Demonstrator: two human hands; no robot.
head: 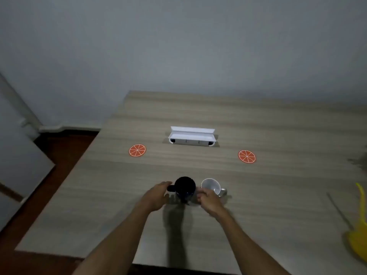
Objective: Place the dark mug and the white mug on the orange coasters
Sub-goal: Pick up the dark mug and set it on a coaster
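The dark mug (pixel 185 188) is cupped between the left hand (pixel 157 196) and right hand (pixel 208 199) on the counter (pixel 278 195). The white mug (pixel 211 186) is partly hidden. Both coasters (pixel 137 150) (pixel 247 156) lie bare.

Dark mug (pixel 185 187), white mug (pixel 211 186), two orange coasters (pixel 137 150) (pixel 246 156) with white citrus-slice lines, on a light woodgrain counter (pixel 258 126).

Mugs (pixel 185 188) side by side (box (pixel 192 136) behind), coasters (pixel 137 150) flanking.
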